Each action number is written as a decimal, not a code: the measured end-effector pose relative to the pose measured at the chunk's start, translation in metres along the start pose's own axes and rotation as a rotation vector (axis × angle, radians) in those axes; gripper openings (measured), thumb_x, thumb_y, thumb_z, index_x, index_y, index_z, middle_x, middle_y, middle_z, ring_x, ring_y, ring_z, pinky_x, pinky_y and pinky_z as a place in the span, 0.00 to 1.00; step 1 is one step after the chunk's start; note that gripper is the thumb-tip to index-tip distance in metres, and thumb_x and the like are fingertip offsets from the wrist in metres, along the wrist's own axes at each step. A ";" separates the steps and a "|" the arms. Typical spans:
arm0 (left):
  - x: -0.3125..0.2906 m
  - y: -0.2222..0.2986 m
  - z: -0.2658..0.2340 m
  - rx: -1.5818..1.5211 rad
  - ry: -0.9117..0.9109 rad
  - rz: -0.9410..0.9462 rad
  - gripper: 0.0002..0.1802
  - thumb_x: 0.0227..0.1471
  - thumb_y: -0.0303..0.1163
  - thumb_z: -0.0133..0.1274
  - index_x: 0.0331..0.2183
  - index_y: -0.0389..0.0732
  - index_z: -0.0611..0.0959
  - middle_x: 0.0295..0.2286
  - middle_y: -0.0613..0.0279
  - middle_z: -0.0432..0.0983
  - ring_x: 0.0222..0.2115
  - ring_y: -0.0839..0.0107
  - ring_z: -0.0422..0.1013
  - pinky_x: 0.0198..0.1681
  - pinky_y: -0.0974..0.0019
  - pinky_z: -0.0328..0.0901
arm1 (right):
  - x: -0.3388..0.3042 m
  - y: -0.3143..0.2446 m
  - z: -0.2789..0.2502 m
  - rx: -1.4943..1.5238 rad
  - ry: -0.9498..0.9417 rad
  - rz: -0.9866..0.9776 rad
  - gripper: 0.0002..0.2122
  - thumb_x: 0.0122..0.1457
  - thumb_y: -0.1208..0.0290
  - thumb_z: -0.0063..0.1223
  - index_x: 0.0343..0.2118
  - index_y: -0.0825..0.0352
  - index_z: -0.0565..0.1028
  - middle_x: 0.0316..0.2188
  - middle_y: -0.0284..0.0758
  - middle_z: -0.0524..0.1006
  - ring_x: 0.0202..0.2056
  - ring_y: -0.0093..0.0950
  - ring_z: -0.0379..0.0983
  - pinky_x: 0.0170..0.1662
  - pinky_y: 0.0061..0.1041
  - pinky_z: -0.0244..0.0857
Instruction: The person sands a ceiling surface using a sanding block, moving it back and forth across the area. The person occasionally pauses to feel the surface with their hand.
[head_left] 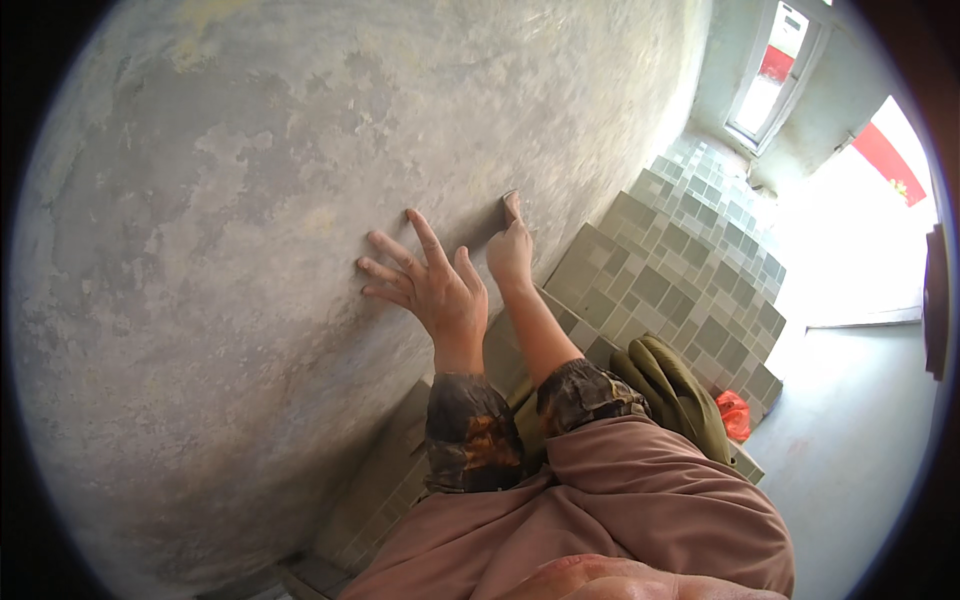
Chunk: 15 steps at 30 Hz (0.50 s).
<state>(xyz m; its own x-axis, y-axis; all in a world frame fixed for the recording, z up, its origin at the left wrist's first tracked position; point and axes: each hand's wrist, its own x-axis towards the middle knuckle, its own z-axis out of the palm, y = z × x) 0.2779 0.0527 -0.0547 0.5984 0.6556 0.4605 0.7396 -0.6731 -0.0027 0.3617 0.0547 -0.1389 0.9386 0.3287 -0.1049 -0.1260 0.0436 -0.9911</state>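
A mottled grey wall (250,260) with patchy, worn paint fills the left and middle of the view. My left hand (432,285) is spread near or against it, fingers apart and holding nothing. Just to its right, my right hand (511,258) is closed around a small flat brownish piece (512,206), whose upper end sticks out past the fingers beside the wall. Its exact kind is too small to make out. A dark shadow falls on the wall between the two hands.
Tiled steps (670,270) in greens and greys run along the wall's foot. Olive cloth (672,395) lies near my right side, with a red plastic bag (734,414) by it. Bright doorway (850,230) at right; narrow window (775,75) at far right.
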 end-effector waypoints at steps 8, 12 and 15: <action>0.000 0.000 0.000 0.002 -0.010 -0.001 0.43 0.57 0.41 0.49 0.67 0.48 0.47 0.64 0.33 0.21 0.60 0.26 0.13 0.56 0.21 0.19 | 0.014 -0.014 -0.002 -0.010 -0.002 0.003 0.35 0.46 0.92 0.32 0.63 0.75 0.56 0.65 0.52 0.55 0.67 0.41 0.49 0.67 0.31 0.47; 0.000 0.001 0.001 0.022 0.020 0.007 0.43 0.57 0.41 0.51 0.67 0.46 0.49 0.64 0.32 0.20 0.60 0.23 0.16 0.54 0.17 0.26 | 0.016 -0.011 -0.005 -0.042 -0.021 -0.011 0.35 0.46 0.92 0.32 0.63 0.75 0.56 0.65 0.52 0.55 0.67 0.41 0.48 0.67 0.31 0.48; 0.001 0.004 0.003 0.044 0.035 -0.007 0.43 0.57 0.40 0.51 0.67 0.46 0.49 0.64 0.33 0.20 0.61 0.23 0.17 0.55 0.17 0.26 | 0.000 -0.009 0.001 -0.088 -0.057 -0.065 0.34 0.47 0.92 0.32 0.63 0.75 0.56 0.64 0.52 0.56 0.67 0.41 0.49 0.67 0.31 0.48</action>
<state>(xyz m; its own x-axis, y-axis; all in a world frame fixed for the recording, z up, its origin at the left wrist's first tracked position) 0.2822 0.0517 -0.0571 0.5824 0.6478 0.4911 0.7572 -0.6521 -0.0379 0.3625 0.0557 -0.1302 0.9238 0.3809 -0.0375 -0.0343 -0.0152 -0.9993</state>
